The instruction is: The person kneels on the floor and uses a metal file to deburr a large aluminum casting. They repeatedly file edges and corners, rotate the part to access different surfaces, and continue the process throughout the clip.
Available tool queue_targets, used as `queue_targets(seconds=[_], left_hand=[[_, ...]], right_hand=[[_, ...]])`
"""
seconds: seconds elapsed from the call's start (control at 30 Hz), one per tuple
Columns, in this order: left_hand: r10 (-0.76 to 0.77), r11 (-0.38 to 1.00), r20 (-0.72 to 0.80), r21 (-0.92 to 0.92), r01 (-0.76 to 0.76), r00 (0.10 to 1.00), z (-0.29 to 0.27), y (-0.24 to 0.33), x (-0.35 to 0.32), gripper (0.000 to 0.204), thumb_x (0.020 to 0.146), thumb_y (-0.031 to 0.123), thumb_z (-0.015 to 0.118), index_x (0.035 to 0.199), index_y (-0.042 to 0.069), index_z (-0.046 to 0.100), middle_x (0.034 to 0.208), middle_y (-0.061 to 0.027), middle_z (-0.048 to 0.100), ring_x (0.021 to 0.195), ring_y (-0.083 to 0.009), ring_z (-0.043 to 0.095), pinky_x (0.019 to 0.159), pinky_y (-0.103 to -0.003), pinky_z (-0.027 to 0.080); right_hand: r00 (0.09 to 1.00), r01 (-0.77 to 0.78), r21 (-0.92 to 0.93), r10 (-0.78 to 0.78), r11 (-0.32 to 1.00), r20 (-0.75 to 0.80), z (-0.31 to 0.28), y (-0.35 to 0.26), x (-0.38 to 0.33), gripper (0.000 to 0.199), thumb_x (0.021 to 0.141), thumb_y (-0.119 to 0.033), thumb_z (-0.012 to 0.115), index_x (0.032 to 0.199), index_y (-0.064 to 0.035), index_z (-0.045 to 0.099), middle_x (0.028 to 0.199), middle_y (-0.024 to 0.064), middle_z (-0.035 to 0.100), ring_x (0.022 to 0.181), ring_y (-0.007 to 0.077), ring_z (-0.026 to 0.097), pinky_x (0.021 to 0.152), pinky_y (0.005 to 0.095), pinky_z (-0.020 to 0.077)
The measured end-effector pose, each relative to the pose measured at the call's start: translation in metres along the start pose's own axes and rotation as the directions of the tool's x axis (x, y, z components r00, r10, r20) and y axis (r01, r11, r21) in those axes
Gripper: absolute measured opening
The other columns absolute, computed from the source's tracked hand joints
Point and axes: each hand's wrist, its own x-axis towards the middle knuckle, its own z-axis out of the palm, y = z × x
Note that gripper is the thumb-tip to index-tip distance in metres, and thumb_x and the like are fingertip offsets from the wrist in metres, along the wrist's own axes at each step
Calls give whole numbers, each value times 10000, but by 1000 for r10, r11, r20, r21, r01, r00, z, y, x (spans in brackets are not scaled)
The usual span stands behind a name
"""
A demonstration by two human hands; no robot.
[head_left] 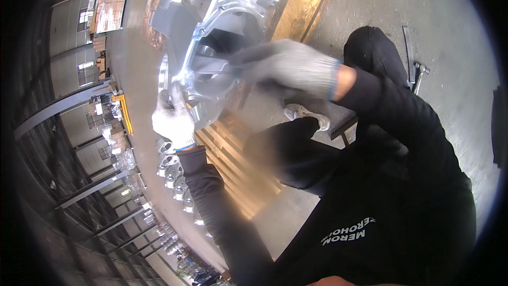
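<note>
A large silvery metal casting (186, 63), with a flanged rim and a wide round opening, lies on wooden pallets. My left hand (173, 119), in a whitish knit glove, grips its near-left rim with the thumb and fingers wrapped over the edge. My gloved right hand (296, 69) is closed in front of the opening and smeared by motion. From its fingers a thin metal tool (214, 72) appears to reach into the casting; its handle is hidden and its exact kind cannot be made out.
Pallet slats (233, 164) lie below the casting, beside my bent knees. A hammer (420, 74) and a long flat metal bar (408, 47) rest on the concrete floor at right. Several smaller castings (180, 185) line up at left. An orange frame (125, 111) stands farther off.
</note>
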Motion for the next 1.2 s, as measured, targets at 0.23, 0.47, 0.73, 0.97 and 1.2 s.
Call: queue_targets(seconds=[0.23, 0.47, 0.73, 0.97, 1.2], left_hand=[[247, 964, -159, 145, -225, 956, -19, 47, -22, 460, 1004, 328, 676, 1322, 8, 588, 1230, -226, 647, 1052, -388, 643, 905, -501, 501], [-362, 562, 394, -631, 535, 845, 23, 109, -106, 392, 1090, 240, 488, 1382, -14, 548, 1278, -131, 619, 1197, -231, 607, 1026, -352, 502], [-438, 96, 466, -826, 555, 769, 31, 130, -97, 484, 1112, 348, 502, 1442, -5, 529, 1316, -103, 631, 1217, -194, 599, 1007, -314, 498], [-415, -241, 729, -664, 707, 543, 18, 119, -86, 455, 1104, 423, 488, 1323, 46, 620, 1225, -84, 661, 1155, -184, 625, 994, -329, 509], [-239, -183, 631, -776, 603, 738, 36, 113, -96, 453, 1110, 365, 511, 1357, -7, 584, 1267, -109, 645, 1132, -168, 627, 981, -308, 513]], right_hand=[[985, 169, -51, -167, 984, 48, 43, -1, 14, 373, 913, -137, 626, 1264, -69, 733, 711, 100, 682, 591, 144, 646, 585, 311, 545], [979, 166, 11, -163, 986, -126, 45, 34, -18, 338, 983, -108, 606, 1296, -28, 704, 993, 122, 763, 859, 136, 694, 769, 296, 566], [936, 297, -243, -332, 923, -116, 54, 34, -20, 374, 1023, -217, 583, 1312, 4, 667, 1178, 175, 741, 1078, 230, 698, 952, 330, 534], [933, 310, -273, -346, 911, -95, 66, 32, -17, 349, 1013, -253, 604, 1233, 5, 687, 1077, 234, 743, 991, 365, 730, 870, 419, 556], [890, 378, -223, -419, 899, -179, 62, 47, -20, 368, 992, -245, 575, 1259, -9, 665, 1142, 244, 718, 1087, 404, 687, 957, 428, 519]])
